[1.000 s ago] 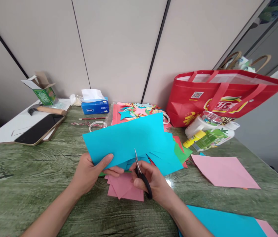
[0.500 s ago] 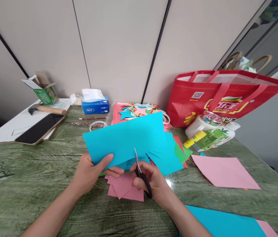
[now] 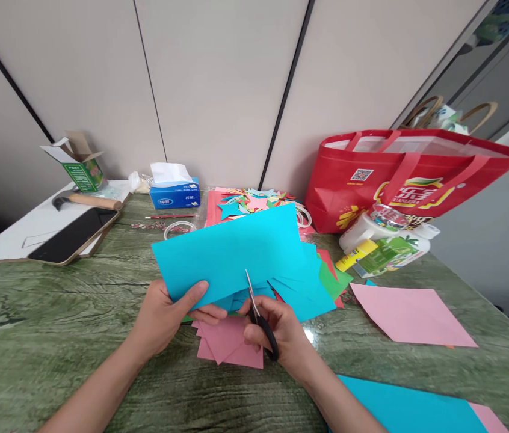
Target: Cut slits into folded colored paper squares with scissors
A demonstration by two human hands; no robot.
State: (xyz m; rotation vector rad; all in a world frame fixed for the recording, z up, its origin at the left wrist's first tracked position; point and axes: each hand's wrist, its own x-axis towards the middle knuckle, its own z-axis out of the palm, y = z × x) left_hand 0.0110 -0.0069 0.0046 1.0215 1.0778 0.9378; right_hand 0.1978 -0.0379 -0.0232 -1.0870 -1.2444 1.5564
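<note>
The left hand (image 3: 164, 313) is holding the blue sheet (image 3: 230, 252) by its lower left corner, thumb closed down on top and fingers curling beneath. The sheet is tilting up above the table (image 3: 146, 391), in front of the person, overlapping more blue pieces (image 3: 302, 294); pink pieces (image 3: 225, 346) are lying just below. The right hand (image 3: 281, 331) is closing around the black handle of the scissors (image 3: 264, 331), whose blades are pointing up across the sheet's lower edge; how far they are parted I cannot tell.

Behind, the red bag (image 3: 340, 201) is showing a QR code (image 3: 361, 174) and a logo with a white 乐 beside another character; the Latin letters below are too small to read surely. The tissue box (image 3: 168, 197) is carrying white lettering on blue, the green box (image 3: 78, 175) lines of fine white print; neither is legible. A yellow glue stick (image 3: 356, 255) is leaning near the bag, its label unreadable.
</note>
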